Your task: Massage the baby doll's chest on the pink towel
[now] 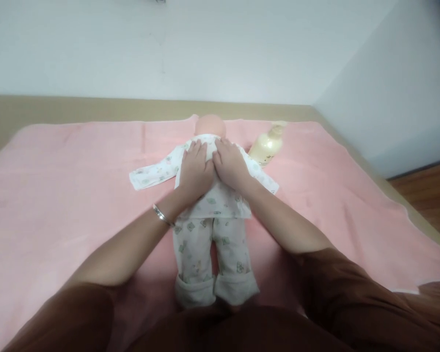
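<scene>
I've got L hand and R hand side by side, palms down, on the upper part of the dressed doll, over its printed top. Grip on both: fingers laid along the fabric, not clamped on anything; thumbs nr each other at the midline. Doll lies mid pink cloth on the desk, head at far end, cuffed pants twd me; prob. face-down, can't confirm. Pump bottle is just beside the R sleeve, untouched. Step in hand, my read: hands-on contact w/ the torso, pressing or stroking, can't tell which. Next move prob. calls for light, even pressure from both hands, w/o bunching the top.
</scene>
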Available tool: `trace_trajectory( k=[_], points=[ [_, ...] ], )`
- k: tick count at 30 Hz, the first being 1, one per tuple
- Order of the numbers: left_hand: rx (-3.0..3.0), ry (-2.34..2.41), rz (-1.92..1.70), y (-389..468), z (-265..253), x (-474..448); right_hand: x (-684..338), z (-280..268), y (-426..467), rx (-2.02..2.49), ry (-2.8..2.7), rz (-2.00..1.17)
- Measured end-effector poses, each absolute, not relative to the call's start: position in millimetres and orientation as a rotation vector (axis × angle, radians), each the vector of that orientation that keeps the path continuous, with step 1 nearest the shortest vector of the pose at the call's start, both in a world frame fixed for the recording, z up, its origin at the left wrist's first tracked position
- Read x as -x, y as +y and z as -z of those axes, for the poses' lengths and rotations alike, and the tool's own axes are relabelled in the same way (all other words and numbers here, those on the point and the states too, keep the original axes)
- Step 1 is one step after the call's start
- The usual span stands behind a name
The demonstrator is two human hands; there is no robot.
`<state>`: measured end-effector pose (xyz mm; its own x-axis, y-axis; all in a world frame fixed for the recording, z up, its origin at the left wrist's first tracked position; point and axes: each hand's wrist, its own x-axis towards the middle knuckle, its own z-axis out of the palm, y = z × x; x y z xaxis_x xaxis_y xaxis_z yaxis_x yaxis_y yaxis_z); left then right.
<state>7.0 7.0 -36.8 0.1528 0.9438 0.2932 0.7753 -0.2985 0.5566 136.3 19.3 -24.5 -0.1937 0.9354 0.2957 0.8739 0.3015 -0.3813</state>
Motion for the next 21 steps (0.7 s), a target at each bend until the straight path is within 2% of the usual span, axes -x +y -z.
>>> trace_trajectory(
  k=[8,21],
  points=[
    [-1.931,1.676,-1.021,34,43,11,-110,22,-20,1.526,-2.254,0.0],
    [-1.952,1.705,-1.043,36,49,10,-129,25,14,1.533,-2.178,-0.181]
  ],
)
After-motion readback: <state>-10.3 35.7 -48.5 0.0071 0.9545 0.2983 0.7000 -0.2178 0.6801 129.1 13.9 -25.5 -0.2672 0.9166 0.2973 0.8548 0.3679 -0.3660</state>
